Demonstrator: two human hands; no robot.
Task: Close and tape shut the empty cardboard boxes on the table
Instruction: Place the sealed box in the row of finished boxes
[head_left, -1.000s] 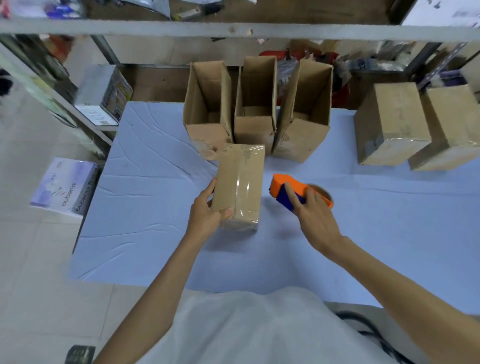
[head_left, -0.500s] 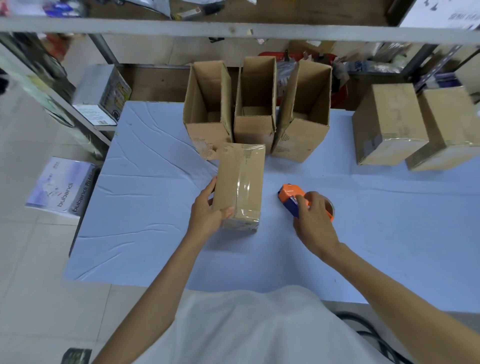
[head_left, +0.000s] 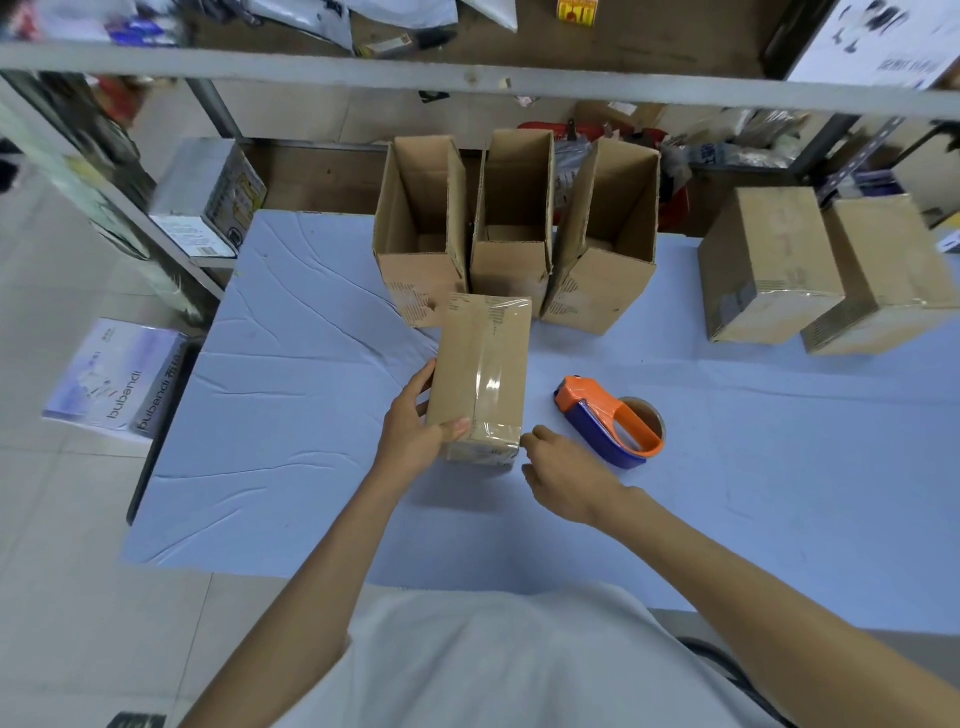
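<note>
A closed cardboard box (head_left: 483, 374) with clear tape along its top seam stands in the middle of the blue-covered table (head_left: 291, 415). My left hand (head_left: 415, 431) grips its near left corner, thumb on top. My right hand (head_left: 561, 478) hovers just right of the box's near end, fingers loosely curled, holding nothing. The orange and blue tape dispenser (head_left: 613, 426) lies on the table beside that hand. Three open boxes stand behind: left (head_left: 421, 234), middle (head_left: 514, 223) and right (head_left: 602, 244).
Two taped boxes (head_left: 769, 270) (head_left: 883, 280) sit at the table's right rear. A metal shelf rail (head_left: 467, 78) runs across above the table's far edge. A white carton (head_left: 114, 379) lies on the floor at left. Shelving with a printed box (head_left: 208, 202) stands at left.
My right hand set the tape dispenser down on the table, let go of it, and moved left toward the taped box. My left hand kept its hold on the box.
</note>
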